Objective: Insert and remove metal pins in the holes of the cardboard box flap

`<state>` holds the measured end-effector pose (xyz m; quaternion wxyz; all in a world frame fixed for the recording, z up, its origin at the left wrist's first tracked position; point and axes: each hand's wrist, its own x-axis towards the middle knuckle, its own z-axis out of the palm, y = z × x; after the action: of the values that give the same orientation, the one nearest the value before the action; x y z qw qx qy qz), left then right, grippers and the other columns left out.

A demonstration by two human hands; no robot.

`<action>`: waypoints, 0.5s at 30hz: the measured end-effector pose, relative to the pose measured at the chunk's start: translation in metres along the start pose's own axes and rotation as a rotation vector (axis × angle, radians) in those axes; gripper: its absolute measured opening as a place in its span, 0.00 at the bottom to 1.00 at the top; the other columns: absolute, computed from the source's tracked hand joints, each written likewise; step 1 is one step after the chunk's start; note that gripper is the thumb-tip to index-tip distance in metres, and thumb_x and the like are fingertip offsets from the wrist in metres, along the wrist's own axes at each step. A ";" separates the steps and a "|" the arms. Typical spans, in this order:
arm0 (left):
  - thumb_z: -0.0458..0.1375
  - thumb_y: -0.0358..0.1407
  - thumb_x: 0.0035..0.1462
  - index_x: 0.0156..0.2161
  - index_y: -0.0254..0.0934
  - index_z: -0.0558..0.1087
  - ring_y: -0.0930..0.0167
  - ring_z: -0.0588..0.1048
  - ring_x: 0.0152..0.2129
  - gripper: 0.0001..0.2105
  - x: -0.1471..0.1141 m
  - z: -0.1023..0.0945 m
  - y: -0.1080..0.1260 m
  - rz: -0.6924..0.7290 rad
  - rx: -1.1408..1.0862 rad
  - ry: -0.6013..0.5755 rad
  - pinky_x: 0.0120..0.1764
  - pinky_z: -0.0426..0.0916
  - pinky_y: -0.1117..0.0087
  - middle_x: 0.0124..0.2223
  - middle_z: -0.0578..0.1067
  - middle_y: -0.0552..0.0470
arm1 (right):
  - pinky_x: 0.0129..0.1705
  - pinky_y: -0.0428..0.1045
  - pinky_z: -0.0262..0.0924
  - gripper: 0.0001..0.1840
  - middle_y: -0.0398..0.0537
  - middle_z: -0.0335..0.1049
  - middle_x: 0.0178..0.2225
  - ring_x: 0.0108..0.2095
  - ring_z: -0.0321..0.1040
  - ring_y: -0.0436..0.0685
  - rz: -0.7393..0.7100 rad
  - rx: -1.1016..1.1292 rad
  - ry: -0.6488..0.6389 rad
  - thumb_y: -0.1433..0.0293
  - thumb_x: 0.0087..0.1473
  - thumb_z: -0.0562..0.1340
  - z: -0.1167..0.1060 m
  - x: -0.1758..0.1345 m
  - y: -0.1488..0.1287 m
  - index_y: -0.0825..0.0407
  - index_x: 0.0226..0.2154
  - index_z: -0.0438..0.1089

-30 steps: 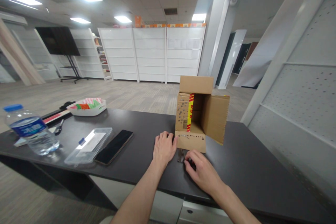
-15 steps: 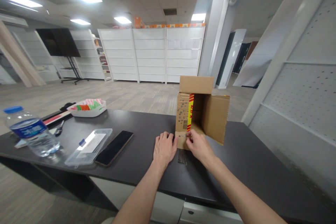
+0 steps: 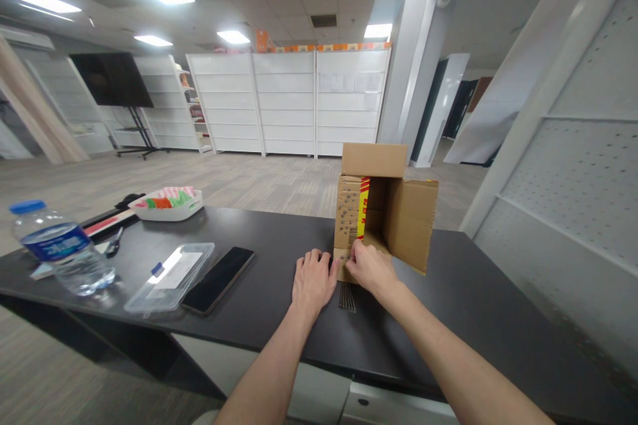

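An open cardboard box stands on the dark table, its opening facing me. Many small grey round spots, perhaps nail heads, dot its left flap, beside a red and yellow tape strip. My left hand rests palm down on the tabletop, fingers spread, its thumb at the lower flap's left edge. Above that lower flap, my right hand is closed in a pinch; its fingers hide whatever they hold. Several thin metal nails or screws lie side by side just in front of the box.
Left of my hands lie a black phone and a clear plastic case. Farther left are a water bottle, a white basket with colourful packets, and a dark pen-like item. A perforated panel borders the table's right side.
My right hand has shifted slightly left and up, with its fingers now covering more of the lower flap. My left hand and the box hold their places.
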<state>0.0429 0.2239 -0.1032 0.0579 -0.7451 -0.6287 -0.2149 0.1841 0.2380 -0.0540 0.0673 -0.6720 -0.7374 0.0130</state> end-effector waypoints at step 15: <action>0.41 0.45 0.66 0.43 0.39 0.72 0.63 0.69 0.44 0.19 0.001 -0.002 0.001 -0.014 -0.011 -0.023 0.48 0.60 0.60 0.44 0.72 0.45 | 0.42 0.51 0.61 0.15 0.62 0.73 0.41 0.42 0.73 0.63 0.021 0.003 -0.041 0.68 0.55 0.57 -0.006 0.002 -0.008 0.55 0.45 0.67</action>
<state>0.0431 0.2238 -0.1015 0.0452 -0.7435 -0.6333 -0.2101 0.1769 0.2393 -0.0472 0.0533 -0.6792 -0.7315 0.0286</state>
